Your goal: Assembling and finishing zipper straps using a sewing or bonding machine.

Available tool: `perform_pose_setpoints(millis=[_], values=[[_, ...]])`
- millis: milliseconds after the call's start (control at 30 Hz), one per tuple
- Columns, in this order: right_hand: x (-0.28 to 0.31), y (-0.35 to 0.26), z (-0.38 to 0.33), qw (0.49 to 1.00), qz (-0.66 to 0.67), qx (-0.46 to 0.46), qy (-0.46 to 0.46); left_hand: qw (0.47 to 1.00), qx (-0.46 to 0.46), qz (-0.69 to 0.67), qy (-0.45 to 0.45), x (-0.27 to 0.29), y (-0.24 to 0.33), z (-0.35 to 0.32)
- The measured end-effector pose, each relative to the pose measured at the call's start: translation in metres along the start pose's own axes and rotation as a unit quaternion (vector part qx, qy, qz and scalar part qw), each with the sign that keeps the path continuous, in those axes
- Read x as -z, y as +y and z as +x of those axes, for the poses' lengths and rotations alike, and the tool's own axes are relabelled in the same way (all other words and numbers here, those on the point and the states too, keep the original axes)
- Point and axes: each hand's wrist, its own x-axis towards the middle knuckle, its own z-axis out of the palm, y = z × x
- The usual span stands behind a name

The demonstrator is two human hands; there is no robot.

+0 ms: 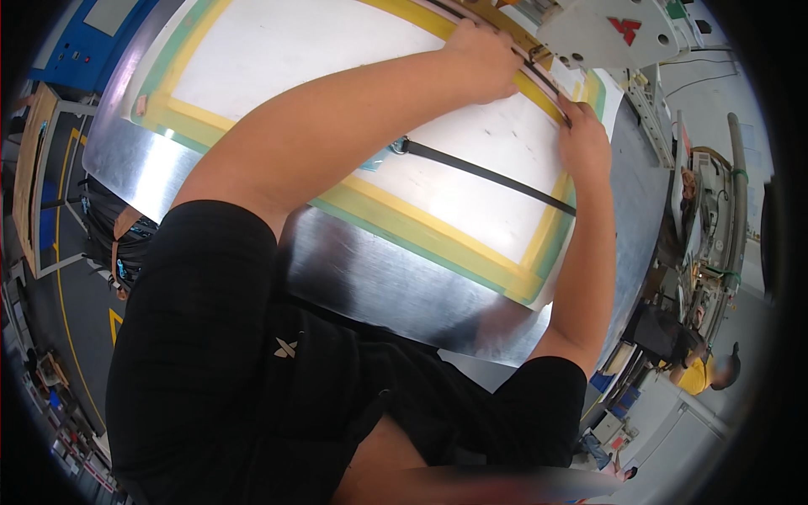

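Note:
My left hand (483, 61) is at the far edge of a white sheet, its fingers closed over a narrow black strap (543, 77). To its right, my right hand (585, 141) pinches the same strap with thumb and fingers. The strap runs between both hands along the yellow-taped border; parts of it are hidden under the left fingers. A second black strap (488, 178) with a metal ring (399, 146) lies across the white sheet (286, 63), passing beneath my right forearm. Beside the ring is a small light-blue piece (373, 162), partly covered by my left forearm.
A white machine head (602, 32) with a red mark overhangs the far right, close to my hands. Yellow and green tape frames the sheet on a shiny metal table (362, 282). Dark coiled straps (114, 227) hang at the left. A person in yellow (699, 374) is at the right.

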Motion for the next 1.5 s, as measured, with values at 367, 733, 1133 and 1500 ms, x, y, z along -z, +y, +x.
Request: perform_pose_setpoints(millis=[367, 733, 1133, 1500], values=[[-0.002, 0.008, 0.005, 0.998, 0.044, 0.045, 0.000, 0.999, -0.021, 0.002, -0.035, 0.001, 0.020, 0.009], [-0.005, 0.018, -0.004, 0.996, 0.057, 0.047, 0.044, 0.999, -0.031, -0.010, -0.025, -0.004, 0.038, 0.015], [-0.026, 0.038, -0.015, 0.985, 0.148, 0.078, 0.049, 0.997, 0.017, 0.039, -0.062, -0.001, 0.068, 0.022], [-0.023, 0.024, -0.001, 0.993, 0.108, 0.031, 0.030, 0.998, 0.010, 0.041, -0.043, 0.011, 0.046, 0.006]])
